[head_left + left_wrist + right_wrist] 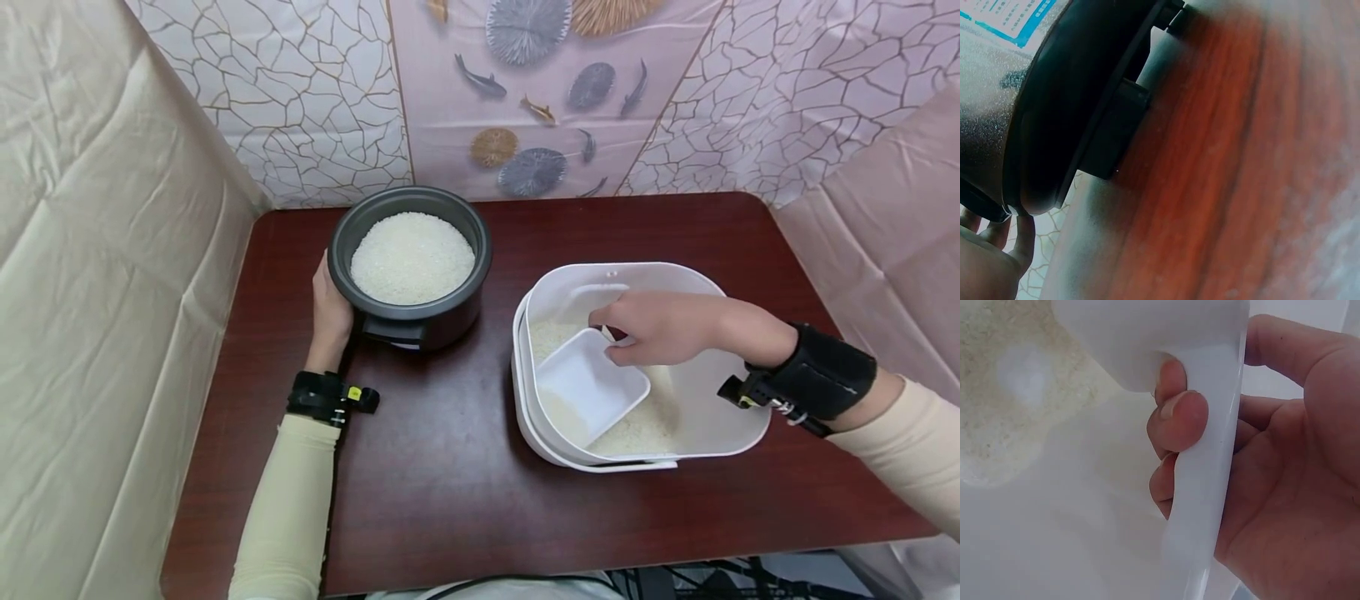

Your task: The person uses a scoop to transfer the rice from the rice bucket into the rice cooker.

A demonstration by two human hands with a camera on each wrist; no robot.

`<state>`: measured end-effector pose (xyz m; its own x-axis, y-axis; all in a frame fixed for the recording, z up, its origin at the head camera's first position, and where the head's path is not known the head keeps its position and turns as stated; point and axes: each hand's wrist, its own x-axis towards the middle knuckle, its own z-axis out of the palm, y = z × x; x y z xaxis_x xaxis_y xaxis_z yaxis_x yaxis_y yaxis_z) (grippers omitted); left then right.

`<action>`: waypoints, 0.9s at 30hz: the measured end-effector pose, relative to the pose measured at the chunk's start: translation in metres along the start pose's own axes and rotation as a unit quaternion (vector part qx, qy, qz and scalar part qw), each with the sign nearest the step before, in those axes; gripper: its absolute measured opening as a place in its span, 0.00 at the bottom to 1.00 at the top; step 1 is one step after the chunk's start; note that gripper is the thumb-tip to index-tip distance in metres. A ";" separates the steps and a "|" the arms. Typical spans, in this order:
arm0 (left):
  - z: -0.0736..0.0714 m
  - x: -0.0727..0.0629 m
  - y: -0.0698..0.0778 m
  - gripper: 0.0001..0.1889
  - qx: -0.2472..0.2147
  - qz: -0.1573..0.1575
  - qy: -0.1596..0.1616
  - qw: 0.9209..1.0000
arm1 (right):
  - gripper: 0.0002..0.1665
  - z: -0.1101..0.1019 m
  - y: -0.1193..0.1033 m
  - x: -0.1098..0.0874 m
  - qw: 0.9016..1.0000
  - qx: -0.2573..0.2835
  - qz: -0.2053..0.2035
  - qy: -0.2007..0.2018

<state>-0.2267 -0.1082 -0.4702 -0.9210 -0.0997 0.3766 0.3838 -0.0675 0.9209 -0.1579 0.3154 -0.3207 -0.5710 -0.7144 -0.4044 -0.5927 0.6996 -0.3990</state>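
My left hand (332,310) rests against the left side of a dark rice cooker (450,329), whose grey inner pot (347,229) holds white rice (412,257). In the left wrist view, fingers (1025,240) reach up to the cooker's black lower edge; the thumb is hidden. On the right, my right hand (660,327) grips the handle of a white scoop (588,385) inside a white bin (731,408). Fingers (1179,422) curl round that handle in the right wrist view. The scoop is tilted, with some rice in its lower end, over the bin's rice (645,425).
Both containers stand on a dark red-brown table (442,467), the cooker near the back edge. A patterned cloth (315,100) hangs behind, and pale cloths (105,292) flank both sides. Dark cables (750,575) lie below the front edge.
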 end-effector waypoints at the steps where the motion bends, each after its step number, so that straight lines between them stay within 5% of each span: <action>1: 0.000 0.000 0.000 0.23 -0.001 0.000 -0.001 1.000 | 0.04 -0.002 0.001 -0.001 1.000 0.000 -0.001 0.000; 27: -0.002 -0.001 0.001 0.24 0.010 -0.020 -0.001 1.000 | 0.13 -0.051 0.009 -0.045 0.994 -0.015 0.009 0.105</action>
<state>-0.2253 -0.1099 -0.4703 -0.9360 -0.0950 0.3390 0.3448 -0.0524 0.9372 -0.1660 0.3533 -0.2638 -0.6857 -0.6910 -0.2286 -0.5967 0.7136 -0.3670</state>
